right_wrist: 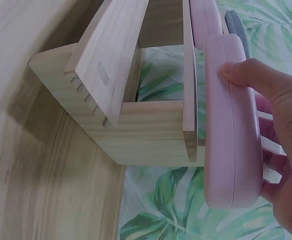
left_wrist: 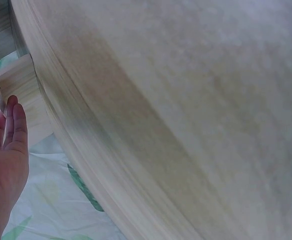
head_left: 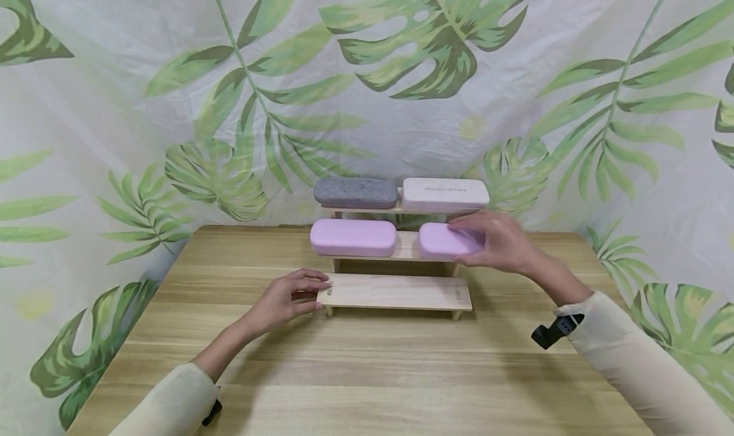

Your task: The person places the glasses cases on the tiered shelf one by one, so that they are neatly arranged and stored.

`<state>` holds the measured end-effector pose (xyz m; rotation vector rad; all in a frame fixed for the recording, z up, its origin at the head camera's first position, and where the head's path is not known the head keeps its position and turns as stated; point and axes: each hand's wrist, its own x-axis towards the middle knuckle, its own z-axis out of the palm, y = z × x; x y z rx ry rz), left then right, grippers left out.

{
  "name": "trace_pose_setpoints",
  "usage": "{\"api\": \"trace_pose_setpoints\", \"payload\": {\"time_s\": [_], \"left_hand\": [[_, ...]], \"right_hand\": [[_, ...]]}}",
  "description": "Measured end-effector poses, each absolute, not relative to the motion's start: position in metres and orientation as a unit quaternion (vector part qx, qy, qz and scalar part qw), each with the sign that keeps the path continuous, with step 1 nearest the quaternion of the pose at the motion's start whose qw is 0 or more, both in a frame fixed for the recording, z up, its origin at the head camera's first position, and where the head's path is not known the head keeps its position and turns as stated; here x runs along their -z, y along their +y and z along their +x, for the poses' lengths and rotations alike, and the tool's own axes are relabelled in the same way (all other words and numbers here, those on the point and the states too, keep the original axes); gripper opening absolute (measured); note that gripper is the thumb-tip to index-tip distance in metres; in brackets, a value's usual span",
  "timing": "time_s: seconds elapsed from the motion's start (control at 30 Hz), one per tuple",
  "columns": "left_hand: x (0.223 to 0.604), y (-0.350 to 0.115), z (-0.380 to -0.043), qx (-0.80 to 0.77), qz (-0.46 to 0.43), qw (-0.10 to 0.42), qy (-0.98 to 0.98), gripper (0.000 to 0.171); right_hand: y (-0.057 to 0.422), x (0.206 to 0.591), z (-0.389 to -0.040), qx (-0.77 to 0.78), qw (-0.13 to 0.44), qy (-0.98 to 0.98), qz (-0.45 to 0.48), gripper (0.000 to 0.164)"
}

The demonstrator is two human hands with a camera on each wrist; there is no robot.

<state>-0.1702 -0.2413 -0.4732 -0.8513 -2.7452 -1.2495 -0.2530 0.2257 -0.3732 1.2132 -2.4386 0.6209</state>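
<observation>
A three-tier wooden stand (head_left: pixel 395 290) stands on the table. My right hand (head_left: pixel 504 241) grips a small lilac glasses case (head_left: pixel 438 240) at the right end of the middle tier. Its thumb lies on the case's front side and the fingers wrap behind, as the right wrist view shows; there the case (right_wrist: pixel 231 125) overhangs the shelf end. My left hand (head_left: pixel 292 299) holds the left end of the lowest shelf, fingertips on top and thumb at the front corner. In the left wrist view this hand (left_wrist: pixel 6 160) shows its other fingers nearly straight.
A longer lilac glasses case (head_left: pixel 352 237) sits left on the middle tier. On the top tier are a grey fabric case (head_left: pixel 355 192) and a white case (head_left: pixel 444 194) with lettering. Behind the wooden table (head_left: pixel 367 372) hangs a leaf-print cloth (head_left: pixel 401 130).
</observation>
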Motion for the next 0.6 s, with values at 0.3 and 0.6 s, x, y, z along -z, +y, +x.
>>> {"api": "trace_pose_setpoints", "payload": {"time_s": [0.3, 0.6], "left_hand": [[0.473, -0.241, -0.17, 0.399, -0.271, 0.003, -0.876, 0.041], [0.473, -0.241, -0.17, 0.402, -0.266, -0.004, -0.876, 0.042]], "right_hand": [[0.219, 0.377, -0.253, -0.218, 0.165, -0.868, 0.415, 0.059], [0.213, 0.379, -0.253, -0.213, 0.167, -0.873, 0.406, 0.061]]}}
